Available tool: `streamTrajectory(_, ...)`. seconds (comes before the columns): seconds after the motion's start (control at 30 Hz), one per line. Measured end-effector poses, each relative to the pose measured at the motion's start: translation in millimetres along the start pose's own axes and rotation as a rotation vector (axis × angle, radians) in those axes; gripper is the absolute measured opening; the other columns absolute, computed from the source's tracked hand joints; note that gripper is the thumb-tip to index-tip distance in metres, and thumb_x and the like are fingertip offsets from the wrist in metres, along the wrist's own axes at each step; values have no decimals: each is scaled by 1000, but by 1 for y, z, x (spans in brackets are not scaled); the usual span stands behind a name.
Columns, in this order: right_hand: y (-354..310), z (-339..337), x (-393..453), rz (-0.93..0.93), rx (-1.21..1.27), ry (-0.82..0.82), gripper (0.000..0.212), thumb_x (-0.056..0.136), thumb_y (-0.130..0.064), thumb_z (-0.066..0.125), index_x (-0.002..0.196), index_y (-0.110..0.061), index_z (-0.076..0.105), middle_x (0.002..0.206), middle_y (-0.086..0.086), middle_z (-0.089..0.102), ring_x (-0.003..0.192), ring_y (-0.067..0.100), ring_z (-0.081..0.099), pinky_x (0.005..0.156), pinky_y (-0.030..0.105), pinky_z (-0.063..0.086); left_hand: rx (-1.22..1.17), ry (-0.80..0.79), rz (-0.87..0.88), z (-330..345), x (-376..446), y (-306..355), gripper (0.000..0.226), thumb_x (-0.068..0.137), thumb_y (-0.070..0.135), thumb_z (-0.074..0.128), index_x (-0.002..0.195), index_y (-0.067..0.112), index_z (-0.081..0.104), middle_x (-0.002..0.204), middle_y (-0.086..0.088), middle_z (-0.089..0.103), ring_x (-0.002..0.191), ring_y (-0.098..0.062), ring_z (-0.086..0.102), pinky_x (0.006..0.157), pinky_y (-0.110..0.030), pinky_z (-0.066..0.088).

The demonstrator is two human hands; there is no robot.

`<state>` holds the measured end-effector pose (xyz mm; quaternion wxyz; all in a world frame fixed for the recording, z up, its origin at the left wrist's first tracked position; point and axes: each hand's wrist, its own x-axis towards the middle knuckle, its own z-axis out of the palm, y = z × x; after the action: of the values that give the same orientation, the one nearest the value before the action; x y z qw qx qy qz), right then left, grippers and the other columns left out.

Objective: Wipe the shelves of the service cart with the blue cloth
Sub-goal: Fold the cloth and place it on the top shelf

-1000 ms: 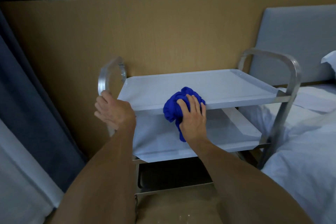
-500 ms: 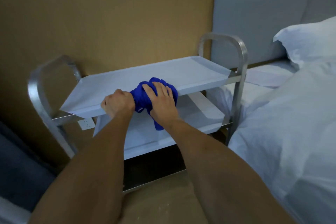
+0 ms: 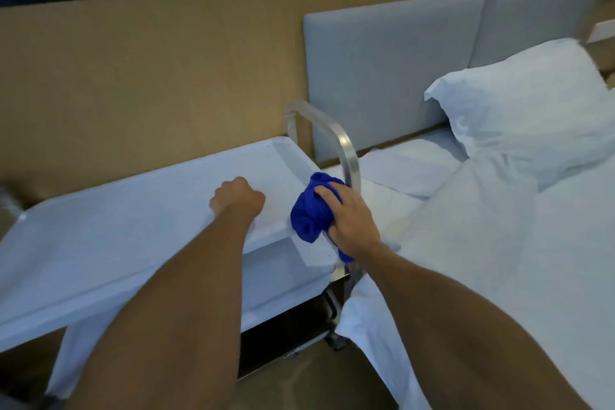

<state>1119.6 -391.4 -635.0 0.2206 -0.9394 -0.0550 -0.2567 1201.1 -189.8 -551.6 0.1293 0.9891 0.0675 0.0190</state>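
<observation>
The service cart has a white top shelf (image 3: 133,220) and a lower white shelf (image 3: 286,280) between steel handle frames (image 3: 346,150). A bunched blue cloth (image 3: 309,213) presses against the right front corner of the top shelf, just in front of the right handle. My right hand (image 3: 349,220) is closed over the cloth from the right side. My left hand (image 3: 238,198) rests as a fist on the top shelf, a short way left of the cloth, with nothing visible in it.
A bed with white duvet (image 3: 499,260) and pillow (image 3: 519,103) touches the cart's right side. A grey headboard (image 3: 392,76) and tan wall panel (image 3: 149,83) stand behind. Brown floor (image 3: 299,383) shows below the cart.
My right hand slid the cloth rightwards along the top shelf's front edge to its right corner. My left hand moved from the left handle onto the shelf. The view swung right toward the bed.
</observation>
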Motion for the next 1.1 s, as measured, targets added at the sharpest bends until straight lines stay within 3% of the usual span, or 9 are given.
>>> streamTrajectory(0.17,-53,-18,58,336,-175,-141,45,87,-10,52,129,-22,46,120,4,58,110,25,55,90,42,51,-119,-124,-13,-14,14,30,27,93,25,50,112,7,60,112,-12,62,98,-29,61,76,-32,46)
streamTrajectory(0.27,-86,-3,91,311,-234,-215,36,87,-12,50,123,-18,50,116,8,60,107,28,55,87,40,50,-300,-189,-57,-15,14,16,28,93,28,54,110,6,60,110,-12,64,98,-29,62,74,-31,48)
streamTrajectory(0.4,-102,12,103,448,42,-175,48,83,-8,53,129,-23,54,115,5,64,103,26,59,80,36,52,-753,-376,-143,-20,23,-15,40,91,44,56,96,5,66,96,-13,70,79,-26,62,79,-37,55)
streamTrajectory(0.53,-112,8,111,633,293,-75,42,81,-5,53,118,-24,60,110,2,65,97,22,59,80,33,51,-935,-616,-202,-42,20,-28,44,95,49,52,111,9,62,106,-13,68,74,-20,58,73,-31,45)
streamTrajectory(0.73,-152,-14,162,1054,815,-9,44,79,0,48,118,-21,52,104,0,57,90,16,53,78,33,42,-1102,-762,-399,-71,42,-29,65,86,68,51,117,12,66,108,-13,70,100,-30,65,95,-48,51)
streamTrajectory(0.87,-184,-36,210,1238,777,-262,19,77,-16,57,96,-15,59,109,11,64,98,27,58,93,46,50,-1320,-906,-549,-115,66,-38,58,81,64,59,113,16,70,110,-11,73,105,-31,66,93,-47,53)
streamTrajectory(0.97,-212,-63,246,1494,821,-708,33,81,-26,69,108,-9,60,111,17,66,102,35,63,86,50,55,-1285,-884,-608,-153,89,-48,41,79,45,66,104,13,68,100,-9,73,97,-30,67,82,-40,56)
streamTrajectory(1.03,-233,-75,264,1577,807,-825,41,81,-17,73,117,-7,55,110,16,64,98,34,63,76,46,57,-1169,-805,-657,-175,99,-54,31,76,32,68,97,9,69,93,-7,74,92,-29,68,83,-39,56)
streamTrajectory(1.1,-257,-85,279,1562,640,-844,38,89,-8,63,124,-6,49,116,14,60,106,32,60,90,42,55,-1075,-692,-729,-195,105,-56,23,75,27,70,89,10,71,87,-8,74,88,-30,69,89,-43,55)
